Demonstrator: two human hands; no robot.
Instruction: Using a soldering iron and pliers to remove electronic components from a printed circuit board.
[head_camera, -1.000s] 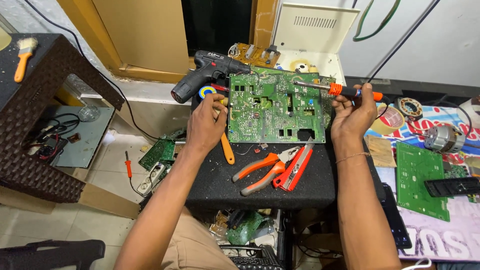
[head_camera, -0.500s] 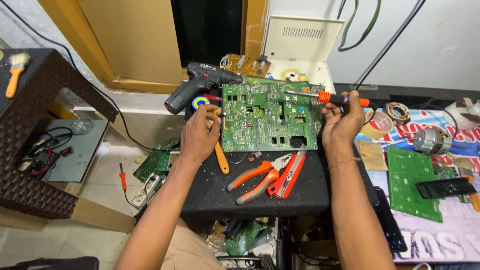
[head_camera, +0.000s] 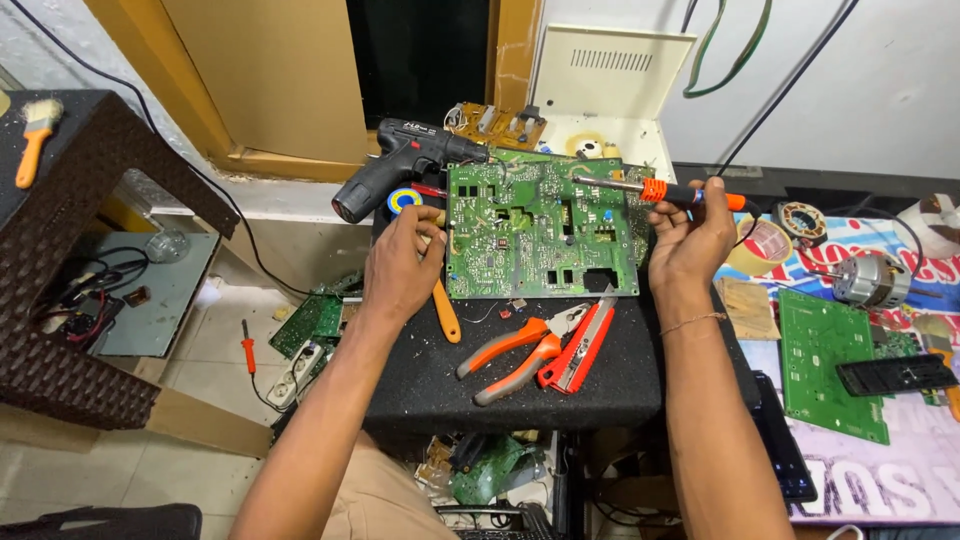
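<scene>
A large green circuit board (head_camera: 540, 228) lies on a small black table (head_camera: 600, 385) in front of me. My left hand (head_camera: 402, 262) rests at the board's left edge, fingers pinched on something thin that I cannot make out. My right hand (head_camera: 690, 245) holds an orange-handled soldering iron (head_camera: 660, 190) above the board's upper right corner, its metal tip pointing left over the board.
Orange-handled pliers (head_camera: 515, 350) and a red cutter (head_camera: 580, 345) lie below the board. A black glue gun (head_camera: 405, 160) lies at the back left. A brown wicker stool (head_camera: 70, 260) stands at left. Another green board (head_camera: 830, 365) and a motor (head_camera: 868, 278) lie at right.
Both hands have stayed in place at the board's edges; the camera has shifted slightly. The soldering iron stays above the board's upper right.
</scene>
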